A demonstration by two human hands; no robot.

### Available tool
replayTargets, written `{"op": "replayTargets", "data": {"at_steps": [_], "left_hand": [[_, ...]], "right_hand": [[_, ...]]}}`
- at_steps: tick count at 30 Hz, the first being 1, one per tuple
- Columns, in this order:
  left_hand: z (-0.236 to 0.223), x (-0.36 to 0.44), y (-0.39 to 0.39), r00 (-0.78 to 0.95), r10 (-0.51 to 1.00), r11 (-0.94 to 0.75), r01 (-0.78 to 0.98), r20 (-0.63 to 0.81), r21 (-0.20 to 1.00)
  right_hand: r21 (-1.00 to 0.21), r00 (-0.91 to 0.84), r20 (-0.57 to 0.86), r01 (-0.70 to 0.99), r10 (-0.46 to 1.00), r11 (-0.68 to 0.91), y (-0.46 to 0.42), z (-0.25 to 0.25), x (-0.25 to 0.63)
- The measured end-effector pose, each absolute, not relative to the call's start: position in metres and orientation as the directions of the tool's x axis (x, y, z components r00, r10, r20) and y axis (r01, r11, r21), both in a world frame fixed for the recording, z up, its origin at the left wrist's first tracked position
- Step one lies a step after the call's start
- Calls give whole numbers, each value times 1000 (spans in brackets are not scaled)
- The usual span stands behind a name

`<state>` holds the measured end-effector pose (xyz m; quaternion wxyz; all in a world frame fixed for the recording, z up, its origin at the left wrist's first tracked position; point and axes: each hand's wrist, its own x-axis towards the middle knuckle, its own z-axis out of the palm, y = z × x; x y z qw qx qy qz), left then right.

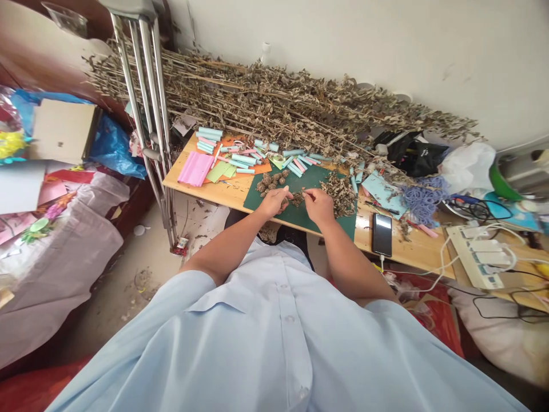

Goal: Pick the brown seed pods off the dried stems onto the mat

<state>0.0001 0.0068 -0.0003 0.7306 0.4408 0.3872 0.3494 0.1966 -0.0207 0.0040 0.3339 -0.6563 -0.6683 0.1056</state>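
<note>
My left hand point(274, 203) and my right hand point(318, 206) are close together above a dark green cutting mat point(315, 186). Between them lies a small dried plant sprig point(297, 198). My right fingertips pinch its thin stem, and my left fingertips seem to hold a brown seed ball at its end. Further brown seed balls point(268, 183) lie heaped on the mat beyond my left hand. A pile of dried leaves point(341, 194) sits to the right of my right hand.
Light blue paper rolls point(210, 134) and pink paper point(195, 169) lie on the wooden table point(223, 194). Long dried branches point(257, 103) span its back. A phone point(382, 234) lies right, near a power strip point(474, 254). Metal crutches point(146, 114) stand left.
</note>
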Motion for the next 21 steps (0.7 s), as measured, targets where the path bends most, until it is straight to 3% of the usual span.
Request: {"op": "replayTargets", "data": {"at_steps": [6,10,21], "left_hand": [[-3,0,6,454,865,334,-203,-214,921],[-4,-1,7,474,857,341,-230,-202,911],[2,0,5,450,865,350,-227,-221,909]], "right_hand": [[-412,-105,258,887,960,208,-25,-1,191],[-350,-123,197,918,973,186,-28,-2,186],[-407,-72,219,900,973,158,-33,4,191]]}}
